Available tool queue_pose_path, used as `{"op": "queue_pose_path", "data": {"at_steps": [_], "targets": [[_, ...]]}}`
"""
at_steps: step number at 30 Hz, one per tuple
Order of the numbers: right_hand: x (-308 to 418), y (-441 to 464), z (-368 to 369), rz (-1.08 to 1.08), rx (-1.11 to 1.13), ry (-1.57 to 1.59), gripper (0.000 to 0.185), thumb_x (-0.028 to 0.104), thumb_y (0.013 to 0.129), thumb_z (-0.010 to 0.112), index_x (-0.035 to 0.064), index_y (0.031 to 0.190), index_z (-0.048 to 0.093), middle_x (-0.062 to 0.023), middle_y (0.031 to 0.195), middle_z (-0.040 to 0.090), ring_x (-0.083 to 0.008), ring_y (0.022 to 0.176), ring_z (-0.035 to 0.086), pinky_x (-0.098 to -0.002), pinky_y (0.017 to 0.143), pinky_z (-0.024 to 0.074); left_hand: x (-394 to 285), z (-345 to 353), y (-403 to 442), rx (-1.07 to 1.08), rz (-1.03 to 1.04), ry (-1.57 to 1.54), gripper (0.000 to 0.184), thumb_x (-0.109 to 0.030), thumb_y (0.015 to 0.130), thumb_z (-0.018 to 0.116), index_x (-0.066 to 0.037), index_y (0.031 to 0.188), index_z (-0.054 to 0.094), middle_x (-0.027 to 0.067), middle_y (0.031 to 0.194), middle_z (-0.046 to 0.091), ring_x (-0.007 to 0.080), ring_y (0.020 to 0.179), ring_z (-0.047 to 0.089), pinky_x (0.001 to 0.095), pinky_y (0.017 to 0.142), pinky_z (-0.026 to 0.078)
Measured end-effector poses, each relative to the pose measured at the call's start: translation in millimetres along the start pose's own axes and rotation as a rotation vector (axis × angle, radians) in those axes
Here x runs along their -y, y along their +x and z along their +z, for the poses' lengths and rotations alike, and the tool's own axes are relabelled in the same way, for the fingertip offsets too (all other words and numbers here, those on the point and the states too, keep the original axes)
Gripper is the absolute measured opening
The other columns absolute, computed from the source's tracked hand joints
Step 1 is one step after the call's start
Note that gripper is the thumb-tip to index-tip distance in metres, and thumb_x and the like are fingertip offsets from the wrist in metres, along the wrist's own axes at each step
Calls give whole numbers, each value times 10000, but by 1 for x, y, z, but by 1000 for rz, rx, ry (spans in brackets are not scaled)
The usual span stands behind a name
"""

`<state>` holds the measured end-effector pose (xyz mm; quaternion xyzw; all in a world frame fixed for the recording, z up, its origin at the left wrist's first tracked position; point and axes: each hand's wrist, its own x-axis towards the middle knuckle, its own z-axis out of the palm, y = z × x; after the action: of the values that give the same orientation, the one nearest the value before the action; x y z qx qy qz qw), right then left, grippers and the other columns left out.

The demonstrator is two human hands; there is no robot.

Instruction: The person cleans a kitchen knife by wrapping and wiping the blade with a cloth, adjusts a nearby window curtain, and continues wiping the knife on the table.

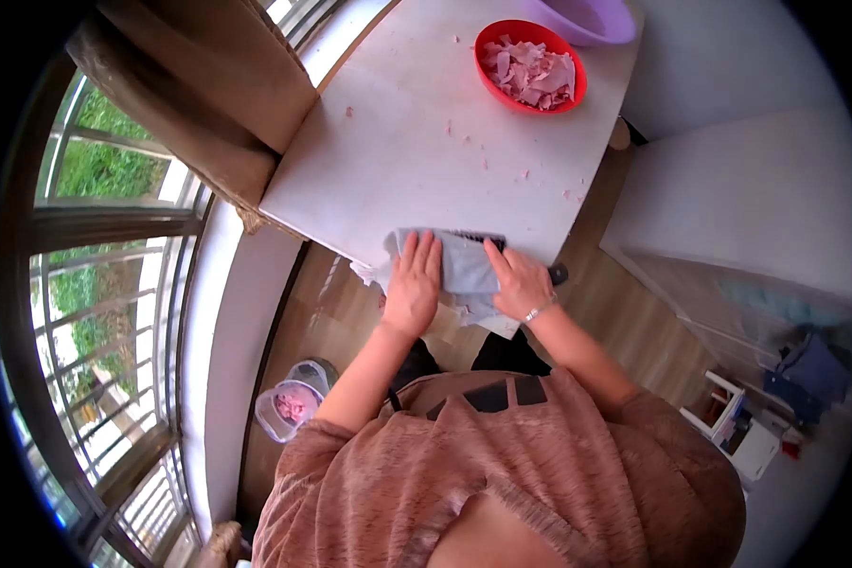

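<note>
My left hand [415, 284] lies with its fingers spread flat on a grey cloth [466, 267] at the near edge of the white table [398, 142]. At the cloth's right end is my right hand [523, 284], its index finger stretched out and the others bent over something I cannot make out. A dark object [483, 238] shows along the cloth's far edge, mostly covered. The end of a black handle [559, 274] sticks out just right of my right hand. Small pink scraps [449, 127] are scattered over the tabletop.
A red bowl [484, 79] of pink pieces stands at the table's far right, with a purple bowl [592, 21] behind it. Clear containers [267, 414], one with pink bits, are low at the left. A brown curtain [199, 85] hangs by the window.
</note>
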<state>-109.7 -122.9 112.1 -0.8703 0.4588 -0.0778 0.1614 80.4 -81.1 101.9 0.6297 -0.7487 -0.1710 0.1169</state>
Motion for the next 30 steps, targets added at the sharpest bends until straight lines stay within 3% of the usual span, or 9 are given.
{"op": "queue_pose_path", "data": {"at_steps": [4, 11, 14, 18, 23, 25, 30], "targets": [[-17, 0, -15, -50, 175, 2, 639, 116, 578, 603, 48, 1194, 448, -92, 787, 509, -271, 740, 541, -389, 620, 450, -28, 16, -6, -68, -184, 13, 454, -78, 780, 412, 38, 1219, 410, 169, 1300, 385, 353, 1213, 341, 454, 960, 317], [-55, 27, -23, -291, 167, 13, 575, 88, 609, 563, 52, 1175, 468, -89, 775, 524, -262, 710, 557, -391, 603, 466, -63, 38, 8, -388, -386, 24, 389, -13, 748, 440, 51, 1127, 498, 203, 1186, 493, 380, 1141, 420, 409, 932, 360], [-67, 37, -30, -387, 183, 1, 560, 84, 611, 558, 57, 1164, 480, -91, 777, 533, -256, 712, 562, -387, 611, 468, -81, 38, 10, -410, -502, 22, 386, -13, 748, 441, 51, 1124, 500, 201, 1185, 494, 376, 1135, 427, 409, 929, 363], [-85, -2, -40, -438, 225, 17, 498, 74, 621, 538, 76, 1119, 528, -90, 766, 534, -254, 698, 562, -377, 606, 463, -117, 59, -12, -377, -484, 12, 434, 34, 715, 433, 15, 1144, 496, 173, 1200, 489, 363, 1141, 424, 394, 958, 347], [-88, 32, -37, -551, 182, -50, 485, 57, 621, 536, 140, 1097, 561, -59, 761, 532, -241, 681, 544, -368, 617, 410, -121, 49, -1, -359, -569, 33, 454, 4, 727, 427, 20, 1180, 459, 188, 1232, 454, 357, 1147, 406, 396, 958, 337], [-92, 42, -39, -632, 54, -66, 532, 41, 549, 543, 153, 1068, 581, -48, 715, 495, -234, 658, 516, -344, 599, 364, -128, 52, 0, -319, -615, 110, 469, -29, 735, 438, 25, 1201, 431, 186, 1252, 429, 347, 1137, 402, 397, 936, 346], [-102, 11, -45, -631, 46, -67, 527, 46, 531, 538, 157, 1043, 595, -39, 663, 480, -233, 625, 508, -346, 592, 348, -156, 58, -11, -174, -628, 145, 498, -68, 725, 465, 39, 1208, 411, 178, 1269, 405, 338, 1119, 407, 407, 873, 382]]}}
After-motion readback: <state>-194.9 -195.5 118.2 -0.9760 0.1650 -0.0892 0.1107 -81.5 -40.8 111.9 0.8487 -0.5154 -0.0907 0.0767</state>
